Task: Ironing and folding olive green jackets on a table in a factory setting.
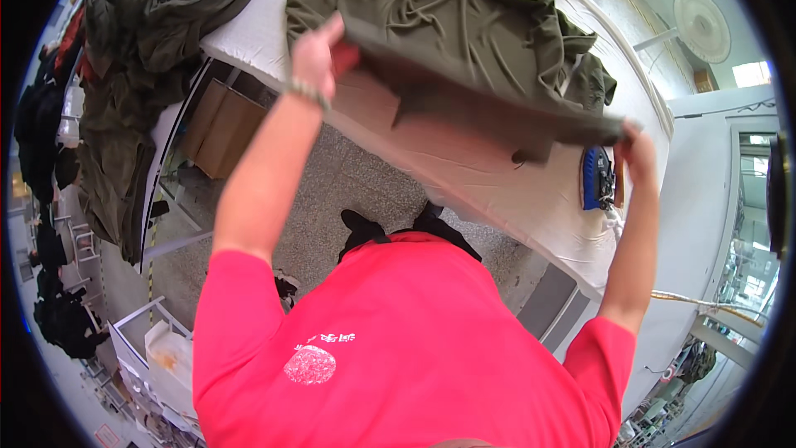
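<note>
Above the white counter (464, 174), my left hand (313, 54) and right hand (637, 149) each closed on the olive garment (464, 50), blue iron (595, 178) beneath.

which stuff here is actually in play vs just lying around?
In play:
- left hand and right hand, each gripping an end of the olive-green garment stretched over the white padded table

Lying about:
- blue iron on the table by the right hand
- heap of dark green clothes at the left
- cardboard box under the table
- wall fan
</note>
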Demonstrator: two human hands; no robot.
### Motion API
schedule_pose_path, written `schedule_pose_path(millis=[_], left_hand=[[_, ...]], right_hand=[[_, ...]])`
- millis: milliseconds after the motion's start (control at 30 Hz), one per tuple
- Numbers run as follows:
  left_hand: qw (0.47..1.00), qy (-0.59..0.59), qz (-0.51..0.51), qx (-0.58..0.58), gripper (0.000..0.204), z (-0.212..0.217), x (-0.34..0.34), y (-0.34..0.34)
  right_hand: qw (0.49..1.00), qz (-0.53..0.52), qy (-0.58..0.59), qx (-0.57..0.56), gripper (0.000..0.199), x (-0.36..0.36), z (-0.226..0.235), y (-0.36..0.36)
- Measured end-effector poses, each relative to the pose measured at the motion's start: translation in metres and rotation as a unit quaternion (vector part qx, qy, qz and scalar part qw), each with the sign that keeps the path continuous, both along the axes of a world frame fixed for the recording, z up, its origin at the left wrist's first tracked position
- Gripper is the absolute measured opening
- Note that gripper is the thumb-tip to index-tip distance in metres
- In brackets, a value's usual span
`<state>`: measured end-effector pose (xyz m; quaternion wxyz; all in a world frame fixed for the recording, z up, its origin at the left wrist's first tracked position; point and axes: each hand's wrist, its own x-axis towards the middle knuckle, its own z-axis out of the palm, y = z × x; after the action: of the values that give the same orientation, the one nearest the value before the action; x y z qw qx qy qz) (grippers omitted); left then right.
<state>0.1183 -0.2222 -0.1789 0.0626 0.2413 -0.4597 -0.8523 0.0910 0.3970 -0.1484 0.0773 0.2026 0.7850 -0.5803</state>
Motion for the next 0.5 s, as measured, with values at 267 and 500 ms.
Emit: schedule_pose_path(millis=[267,500], left_hand=[[0.930,-0.123,-0.024,-0.344,0.027,-0.029,-0.013,0.005],[0.932,-0.249,0.026,-0.261,0.028,-0.101,0.139,0.036]], right_hand=[[0.983,-0.022,0.042,0.179,0.042,-0.003,-0.044,-0.007],[0.976,0.109,-0.077,0.171,0.046,0.152,-0.148,0.014]])
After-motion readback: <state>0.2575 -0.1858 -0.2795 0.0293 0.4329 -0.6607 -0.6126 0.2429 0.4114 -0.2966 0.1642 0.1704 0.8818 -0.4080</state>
